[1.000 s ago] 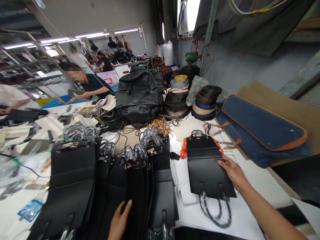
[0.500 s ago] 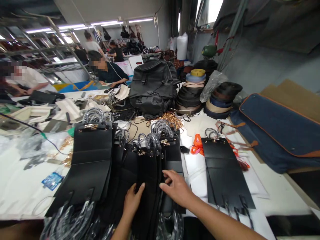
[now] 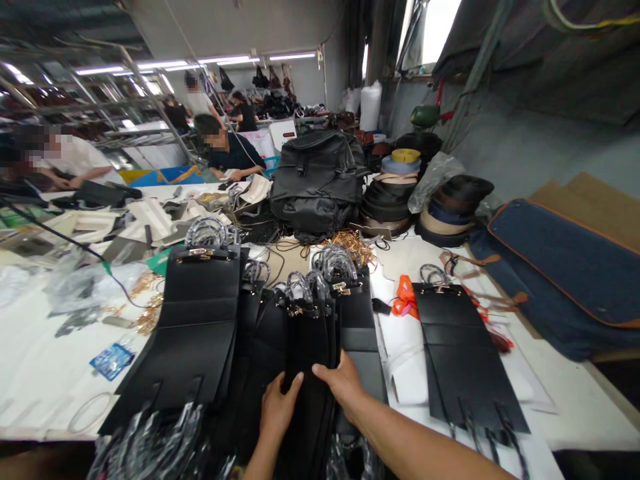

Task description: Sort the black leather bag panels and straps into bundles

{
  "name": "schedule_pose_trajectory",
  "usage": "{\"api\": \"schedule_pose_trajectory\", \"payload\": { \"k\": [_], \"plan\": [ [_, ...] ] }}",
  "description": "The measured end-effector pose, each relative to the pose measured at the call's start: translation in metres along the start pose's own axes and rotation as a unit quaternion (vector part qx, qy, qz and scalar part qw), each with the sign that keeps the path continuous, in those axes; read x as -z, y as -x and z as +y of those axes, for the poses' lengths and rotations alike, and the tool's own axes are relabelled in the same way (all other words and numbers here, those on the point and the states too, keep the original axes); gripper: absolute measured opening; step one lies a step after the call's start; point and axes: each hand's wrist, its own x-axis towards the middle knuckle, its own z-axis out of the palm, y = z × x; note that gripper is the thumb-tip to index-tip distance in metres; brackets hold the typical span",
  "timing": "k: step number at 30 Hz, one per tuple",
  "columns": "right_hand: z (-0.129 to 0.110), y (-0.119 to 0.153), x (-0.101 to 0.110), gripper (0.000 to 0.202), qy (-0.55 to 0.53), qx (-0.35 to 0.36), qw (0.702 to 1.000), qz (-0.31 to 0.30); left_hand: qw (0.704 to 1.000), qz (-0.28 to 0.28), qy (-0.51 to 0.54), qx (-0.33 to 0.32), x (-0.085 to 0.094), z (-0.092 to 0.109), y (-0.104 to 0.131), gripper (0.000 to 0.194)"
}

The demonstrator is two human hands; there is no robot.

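Observation:
Several black bag panels, with plastic-wrapped handles at their ends, lie in a stack in front of me. My left hand grips the left side of this middle stack, its thumb on top and its other fingertips partly hidden. On the right side, my right hand holds the same stack, thumb pointing left across it and fingers down past the edge. A taller black pile lies to the left. Beside my right hand is another black panel pile. One more black piece rests farther right.
A black backpack and strap rolls stand behind the piles. At the right is a blue bag with orange edging. Pale scraps and a blue packet lie left. Several people work at the back left.
My right hand has moved down and inward from the right pile onto the middle stack, closer to my left hand. The whole view has shifted slightly.

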Motion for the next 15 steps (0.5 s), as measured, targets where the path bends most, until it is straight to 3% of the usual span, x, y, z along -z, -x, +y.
{"api": "schedule_pose_trajectory", "payload": {
  "k": [3, 7, 10, 12, 15],
  "plan": [
    [-0.003, 0.008, -0.019, 0.034, 0.052, 0.072, 0.996, 0.011, 0.999, -0.003, 0.042, 0.004, 0.008, 0.008, 0.005, 0.089],
    [-0.029, 0.045, -0.025, 0.038, 0.083, 0.155, 0.983, -0.059, 0.992, 0.035, 0.122, -0.001, 0.035, 0.026, 0.019, 0.072],
    [-0.062, 0.082, -0.023, 0.045, 0.098, 0.187, 0.97, -0.124, 0.96, 0.072, 0.27, 0.008, 0.068, 0.049, 0.039, 0.061],
    [-0.087, 0.102, -0.018, 0.049, 0.106, 0.197, 0.962, -0.156, 0.933, 0.058, 0.355, 0.029, 0.095, 0.067, 0.059, 0.057],
    [-0.127, 0.123, -0.002, 0.045, 0.032, 0.159, 0.964, -0.213, 0.916, 0.047, 0.395, 0.058, 0.131, 0.093, 0.096, 0.057]
  ]
}}
